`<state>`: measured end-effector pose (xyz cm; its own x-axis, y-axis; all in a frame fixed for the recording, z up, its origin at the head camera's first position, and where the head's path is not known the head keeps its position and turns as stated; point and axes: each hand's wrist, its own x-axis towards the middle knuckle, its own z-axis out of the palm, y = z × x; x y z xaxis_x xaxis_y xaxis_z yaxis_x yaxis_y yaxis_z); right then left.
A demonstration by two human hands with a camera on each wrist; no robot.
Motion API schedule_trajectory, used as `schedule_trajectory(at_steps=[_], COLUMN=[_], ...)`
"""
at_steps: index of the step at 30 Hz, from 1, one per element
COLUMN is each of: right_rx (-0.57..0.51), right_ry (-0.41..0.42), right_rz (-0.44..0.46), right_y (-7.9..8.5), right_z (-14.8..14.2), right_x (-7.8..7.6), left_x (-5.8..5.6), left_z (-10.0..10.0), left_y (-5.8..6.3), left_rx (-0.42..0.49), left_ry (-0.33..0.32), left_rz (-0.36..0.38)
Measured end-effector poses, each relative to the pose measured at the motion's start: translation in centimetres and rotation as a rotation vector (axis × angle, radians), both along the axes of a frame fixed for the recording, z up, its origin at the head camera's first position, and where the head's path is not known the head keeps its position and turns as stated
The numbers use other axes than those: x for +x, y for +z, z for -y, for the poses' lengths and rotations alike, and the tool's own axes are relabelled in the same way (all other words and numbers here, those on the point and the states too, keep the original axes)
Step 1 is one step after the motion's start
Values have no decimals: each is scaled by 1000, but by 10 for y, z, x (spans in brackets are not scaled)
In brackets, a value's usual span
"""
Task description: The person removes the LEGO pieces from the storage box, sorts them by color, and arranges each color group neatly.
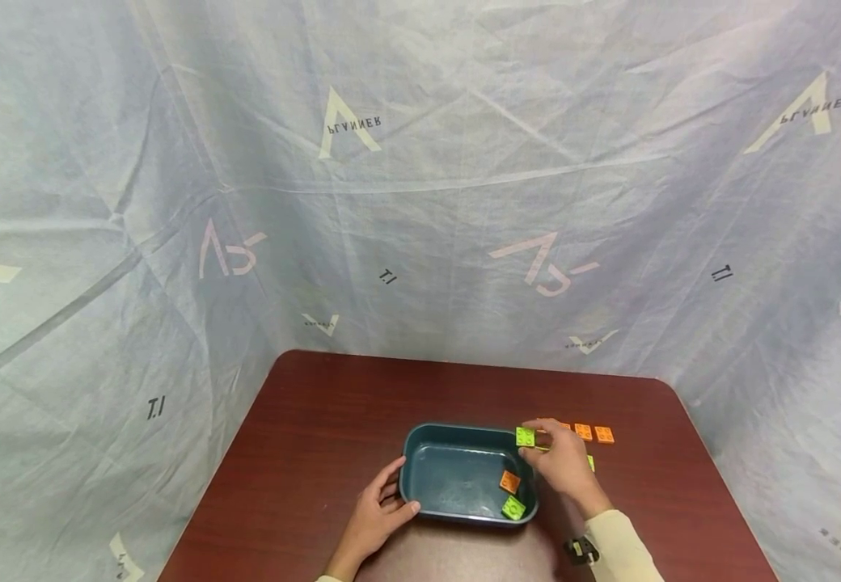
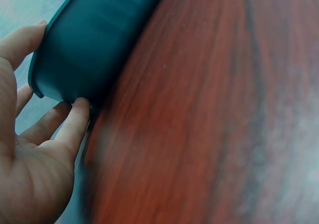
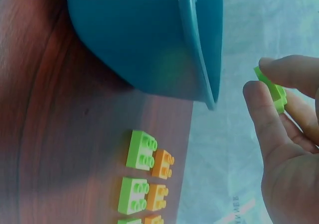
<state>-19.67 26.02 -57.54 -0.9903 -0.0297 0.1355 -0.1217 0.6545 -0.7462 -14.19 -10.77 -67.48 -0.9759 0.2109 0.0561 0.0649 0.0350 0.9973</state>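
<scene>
A dark teal plastic bin (image 1: 457,429) stands on the table, with one orange toy brick (image 1: 510,482) and one lime-green toy brick (image 1: 513,508) inside near its right end. My left hand (image 1: 373,517) grips the bin's left end, fingertips against its wall and rim; the left wrist view shows this hand (image 2: 42,154) close up. Above the bin's right rim, my right hand (image 1: 562,465) pinches another lime-green toy brick (image 1: 526,437) between thumb and fingers. That held brick (image 3: 271,90) is raised above rim height in the right wrist view, partly covered by the fingers.
Right of the bin, orange bricks (image 1: 604,435) lie in a row behind lime-green ones (image 3: 141,151), partly hidden by the right hand in the head view. The reddish-brown table (image 1: 304,412) ends at a printed grey cloth (image 1: 420,242) at the back and sides.
</scene>
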Motion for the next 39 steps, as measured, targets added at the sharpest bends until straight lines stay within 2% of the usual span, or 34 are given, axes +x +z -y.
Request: schedule_trajectory(at_steps=[4, 9, 19, 28, 39], right_rx=[-7, 40, 105, 144, 196], right_ry=[-14, -19, 23, -22, -104], right_rz=[-5, -12, -55, -55, -26], right_y=[4, 5, 2, -2, -11], right_z=[-8, -21, -45, -72, -101], right_x=[0, 2, 4, 11, 17], left_x=[0, 0, 0, 3, 2], left_z=[0, -1, -1, -2, -2], left_y=[1, 3, 5, 5, 7], left_rx=[-4, -9, -2, -10, -5], left_ry=[-1, -1, 7, 2, -6], left_rz=[6, 16, 11, 32, 18])
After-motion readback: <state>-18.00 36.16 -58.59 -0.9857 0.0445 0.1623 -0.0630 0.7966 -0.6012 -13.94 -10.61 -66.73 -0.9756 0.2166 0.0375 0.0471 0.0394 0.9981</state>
